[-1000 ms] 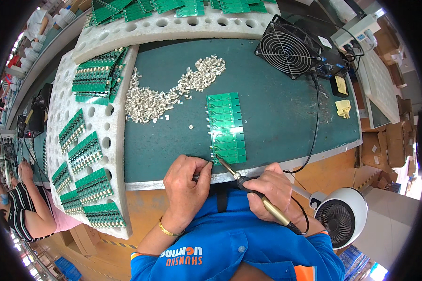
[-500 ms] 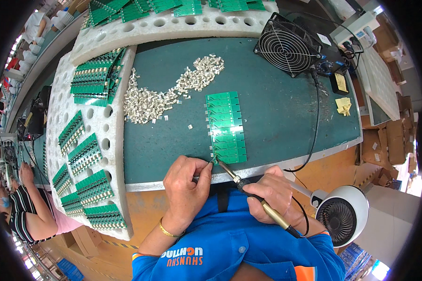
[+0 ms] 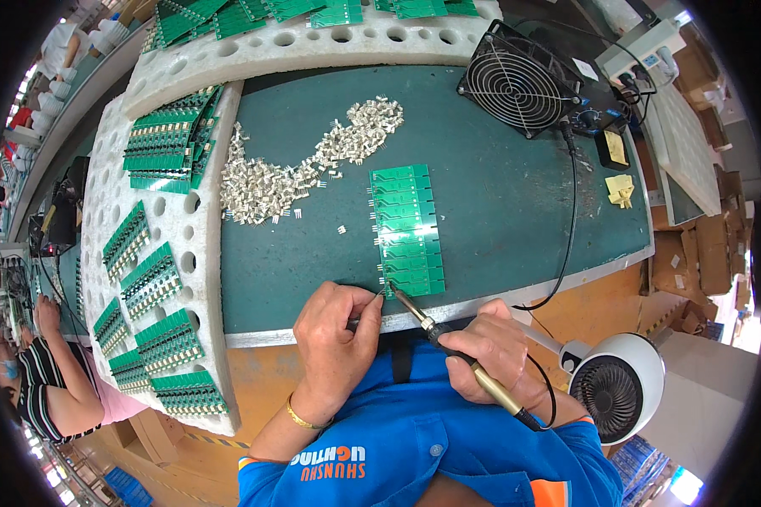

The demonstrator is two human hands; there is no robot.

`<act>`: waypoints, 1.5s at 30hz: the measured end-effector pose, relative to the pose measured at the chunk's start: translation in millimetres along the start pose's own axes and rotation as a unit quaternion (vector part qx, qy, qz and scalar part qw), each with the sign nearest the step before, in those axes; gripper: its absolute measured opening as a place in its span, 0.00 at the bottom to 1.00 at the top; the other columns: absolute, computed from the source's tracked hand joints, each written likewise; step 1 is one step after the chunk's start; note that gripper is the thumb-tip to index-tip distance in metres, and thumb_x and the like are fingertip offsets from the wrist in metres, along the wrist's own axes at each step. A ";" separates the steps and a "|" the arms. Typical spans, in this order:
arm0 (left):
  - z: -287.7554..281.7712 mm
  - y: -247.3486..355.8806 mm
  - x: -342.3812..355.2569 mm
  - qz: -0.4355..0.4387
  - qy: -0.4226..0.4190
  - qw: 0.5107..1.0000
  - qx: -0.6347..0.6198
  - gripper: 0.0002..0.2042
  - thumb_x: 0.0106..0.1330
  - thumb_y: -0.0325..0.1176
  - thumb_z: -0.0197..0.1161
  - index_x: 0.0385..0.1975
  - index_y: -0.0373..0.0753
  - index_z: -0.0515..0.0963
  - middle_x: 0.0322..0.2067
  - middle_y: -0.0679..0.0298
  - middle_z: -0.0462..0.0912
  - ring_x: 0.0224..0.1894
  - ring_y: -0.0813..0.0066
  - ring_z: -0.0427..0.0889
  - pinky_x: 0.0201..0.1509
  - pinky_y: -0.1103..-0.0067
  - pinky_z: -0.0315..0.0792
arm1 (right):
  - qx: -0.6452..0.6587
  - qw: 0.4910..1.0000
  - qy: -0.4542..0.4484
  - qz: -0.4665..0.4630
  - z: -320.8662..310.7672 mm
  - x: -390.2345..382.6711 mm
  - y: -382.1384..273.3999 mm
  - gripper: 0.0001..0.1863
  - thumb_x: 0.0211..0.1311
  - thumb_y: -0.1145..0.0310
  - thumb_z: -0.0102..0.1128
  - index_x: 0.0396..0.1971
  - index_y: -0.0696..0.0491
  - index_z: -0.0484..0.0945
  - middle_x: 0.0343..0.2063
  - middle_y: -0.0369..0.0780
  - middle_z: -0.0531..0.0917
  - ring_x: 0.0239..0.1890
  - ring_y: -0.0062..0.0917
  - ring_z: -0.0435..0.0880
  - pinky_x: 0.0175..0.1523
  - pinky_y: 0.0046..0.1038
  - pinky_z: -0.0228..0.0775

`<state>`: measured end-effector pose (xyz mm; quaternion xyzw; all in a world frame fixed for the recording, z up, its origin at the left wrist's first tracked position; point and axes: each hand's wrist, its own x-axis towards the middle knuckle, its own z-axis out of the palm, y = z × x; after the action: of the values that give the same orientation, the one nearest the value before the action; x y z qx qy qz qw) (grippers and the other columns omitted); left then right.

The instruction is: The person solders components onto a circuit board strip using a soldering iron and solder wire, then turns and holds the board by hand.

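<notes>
A green circuit board panel (image 3: 407,224) lies on the bench, with small white connectors along its left edge. My right hand (image 3: 490,351) is closed round the handle of a soldering iron (image 3: 435,331). The iron's tip touches or nearly touches the panel's near left corner. My left hand (image 3: 338,334) is pinched just beside that corner. From its fingertips a fine strand, which looks like solder wire (image 3: 384,291), reaches toward the iron's tip; most of it is hidden by the fingers. A heap of small white connectors (image 3: 266,188) spreads over the bench beyond my left hand.
White foam trays (image 3: 207,253) with round holes bear several finished-looking boards (image 3: 169,338) at left and more at the back. A black fan (image 3: 520,80) stands far right, its cable crossing the bench. A white fan (image 3: 613,384) is near my right elbow. Another person (image 3: 59,372) sits at left.
Both hands and the soldering iron hold almost the same place. The view has shifted very slightly; the panel has not visibly moved.
</notes>
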<state>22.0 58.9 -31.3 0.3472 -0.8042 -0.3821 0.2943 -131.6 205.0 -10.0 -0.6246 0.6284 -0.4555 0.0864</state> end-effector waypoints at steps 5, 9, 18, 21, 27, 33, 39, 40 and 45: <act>-1.1 0.1 0.0 0.004 -0.010 1.000 0.006 0.05 0.57 0.19 0.70 0.25 0.33 0.78 0.23 0.62 0.77 0.22 0.77 0.77 0.25 0.81 0.71 | -0.004 1.000 -0.006 -0.008 0.0 1.3 -1.0 0.16 0.49 0.72 0.68 0.41 0.55 0.80 0.20 0.36 0.82 0.18 0.26 0.78 0.33 0.30 0.64; 0.3 1.4 0.7 -0.007 0.001 1.000 -0.002 0.06 0.54 0.20 0.70 0.23 0.37 0.78 0.20 0.61 0.75 0.21 0.67 0.76 0.24 0.73 0.68 | -0.009 1.000 -0.004 -0.014 0.9 1.0 -1.4 0.15 0.51 0.71 0.68 0.41 0.55 0.80 0.20 0.36 0.82 0.18 0.26 0.78 0.32 0.30 0.64; 1.5 1.1 1.8 0.005 0.001 1.000 0.005 0.07 0.53 0.20 0.69 0.23 0.37 0.77 0.20 0.61 0.75 0.21 0.66 0.76 0.25 0.72 0.68 | -0.033 0.999 -0.019 -0.024 3.3 -0.8 -3.9 0.14 0.57 0.69 0.65 0.43 0.53 0.77 0.17 0.34 0.78 0.18 0.26 0.76 0.33 0.31 0.63; 1.9 1.3 1.6 0.003 0.002 1.000 0.007 0.07 0.53 0.20 0.69 0.23 0.37 0.77 0.20 0.61 0.75 0.21 0.66 0.75 0.25 0.72 0.68 | -0.032 0.999 -0.017 -0.024 3.3 -0.7 -4.4 0.15 0.55 0.70 0.65 0.43 0.53 0.77 0.17 0.34 0.78 0.17 0.26 0.76 0.32 0.31 0.63; 1.6 2.6 1.9 0.000 0.007 1.000 0.003 0.07 0.53 0.20 0.69 0.23 0.37 0.77 0.20 0.61 0.75 0.21 0.67 0.76 0.25 0.73 0.68 | -0.032 0.999 -0.016 -0.024 3.0 0.3 -4.6 0.15 0.55 0.71 0.65 0.43 0.53 0.78 0.17 0.34 0.78 0.17 0.26 0.76 0.32 0.31 0.63; -2.5 1.0 -1.8 -0.002 0.026 1.000 -0.018 0.06 0.56 0.20 0.70 0.25 0.35 0.77 0.22 0.62 0.76 0.22 0.75 0.74 0.26 0.79 0.68 | -0.039 0.999 0.000 -0.030 0.3 0.9 -3.9 0.15 0.48 0.73 0.66 0.39 0.53 0.80 0.16 0.32 0.77 0.16 0.24 0.75 0.31 0.29 0.62; -10.7 -7.9 -11.3 0.001 0.043 0.998 -0.037 0.06 0.65 0.22 0.65 0.32 0.34 0.73 0.27 0.66 0.73 0.25 0.83 0.71 0.28 0.85 0.66 | -0.044 0.998 0.014 -0.032 -5.2 0.2 -4.2 0.16 0.42 0.74 0.68 0.37 0.53 0.81 0.15 0.31 0.76 0.15 0.23 0.74 0.29 0.28 0.61; -11.5 -9.1 -14.1 -0.019 0.040 0.998 -0.052 0.05 0.68 0.23 0.62 0.34 0.35 0.71 0.29 0.67 0.72 0.25 0.84 0.70 0.28 0.85 0.65 | -0.046 0.998 0.014 -0.032 -4.8 -0.3 -3.7 0.17 0.42 0.74 0.68 0.37 0.53 0.81 0.15 0.30 0.77 0.15 0.23 0.74 0.29 0.28 0.60; -12.8 -6.1 -21.5 -0.107 0.054 0.975 -0.186 0.04 0.73 0.25 0.56 0.37 0.35 0.69 0.30 0.69 0.70 0.27 0.85 0.68 0.29 0.86 0.63 | -0.027 0.999 0.028 -0.026 -4.6 -0.2 -2.1 0.15 0.45 0.74 0.67 0.38 0.53 0.81 0.15 0.31 0.77 0.15 0.24 0.74 0.30 0.28 0.60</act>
<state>46.1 67.7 -33.9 0.3905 -0.6600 -0.5353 0.3540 -133.2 207.7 -6.1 -0.6300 0.6264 -0.4572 0.0400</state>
